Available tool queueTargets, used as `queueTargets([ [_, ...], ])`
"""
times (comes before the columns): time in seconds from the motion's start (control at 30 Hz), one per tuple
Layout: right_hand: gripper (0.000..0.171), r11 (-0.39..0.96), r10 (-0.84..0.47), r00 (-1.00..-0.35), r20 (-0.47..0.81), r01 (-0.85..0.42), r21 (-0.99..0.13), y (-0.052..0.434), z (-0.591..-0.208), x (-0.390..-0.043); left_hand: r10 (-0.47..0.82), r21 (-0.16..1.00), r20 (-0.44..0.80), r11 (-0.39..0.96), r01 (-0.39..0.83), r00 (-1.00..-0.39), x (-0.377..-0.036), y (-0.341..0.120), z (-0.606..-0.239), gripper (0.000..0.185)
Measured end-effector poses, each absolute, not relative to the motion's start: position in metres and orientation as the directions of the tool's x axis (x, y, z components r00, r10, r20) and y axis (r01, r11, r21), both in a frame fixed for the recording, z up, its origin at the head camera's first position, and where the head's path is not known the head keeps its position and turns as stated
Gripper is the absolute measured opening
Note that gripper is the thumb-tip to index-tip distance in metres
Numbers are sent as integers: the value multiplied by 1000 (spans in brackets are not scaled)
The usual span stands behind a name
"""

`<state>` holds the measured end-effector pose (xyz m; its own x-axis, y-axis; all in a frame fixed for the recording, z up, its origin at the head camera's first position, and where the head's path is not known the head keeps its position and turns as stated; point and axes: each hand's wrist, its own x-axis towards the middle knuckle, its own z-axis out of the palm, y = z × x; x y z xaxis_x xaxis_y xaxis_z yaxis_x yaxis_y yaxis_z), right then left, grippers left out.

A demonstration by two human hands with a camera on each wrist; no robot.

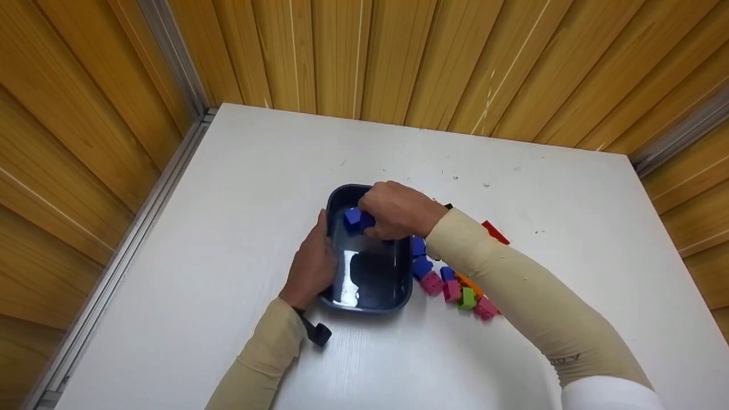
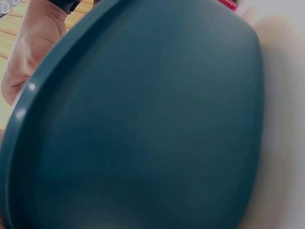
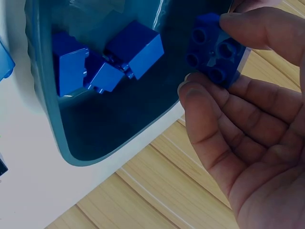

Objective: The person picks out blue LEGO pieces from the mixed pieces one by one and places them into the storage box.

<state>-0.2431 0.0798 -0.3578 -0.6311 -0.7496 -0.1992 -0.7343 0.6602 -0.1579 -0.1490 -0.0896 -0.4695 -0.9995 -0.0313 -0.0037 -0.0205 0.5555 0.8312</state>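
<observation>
I am pinching a blue brick (image 3: 209, 52) between the thumb and fingers (image 3: 205, 129) of my right hand (image 1: 398, 210), holding it over the far end of the tray (image 1: 387, 273); it is showing four round studs. Three other blue bricks (image 3: 138, 50) are lying in the glossy, dark-blue tray. My left hand (image 1: 312, 262) is resting against its side; I cannot tell whether those fingers are gripping.

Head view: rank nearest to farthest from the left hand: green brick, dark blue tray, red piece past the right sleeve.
From the left hand:
1. Dark blue tray, touching the hand, on its right.
2. Green brick, right of the tray.
3. Red piece, farther right, beyond the right sleeve.
</observation>
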Motion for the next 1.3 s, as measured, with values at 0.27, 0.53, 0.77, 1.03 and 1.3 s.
queueTargets([
  [0.27,20,649,-759,-622,-194,-745,-151,73,-358,-241,-29,828,24,561,4,-999,-149,-90,-470,59],
  [0.53,19,652,-757,-623,-195,-741,-164,71,-360,-243,-25,846,0,533,-14,-1000,-150,-89,-470,60],
  [0.77,20,634,-773,-609,-178,-757,-159,68,-363,-244,-29,843,11,538,-7,-1000,-150,-90,-470,61],
  [1.03,18,625,-780,-603,-170,-766,-151,67,-365,-245,-28,842,30,539,11,-999,-149,-90,-470,62],
  [1.3,19,608,-793,-591,-146,-781,-143,65,-367,-246,-34,824,23,566,0,-999,-150,-90,-470,59],
])
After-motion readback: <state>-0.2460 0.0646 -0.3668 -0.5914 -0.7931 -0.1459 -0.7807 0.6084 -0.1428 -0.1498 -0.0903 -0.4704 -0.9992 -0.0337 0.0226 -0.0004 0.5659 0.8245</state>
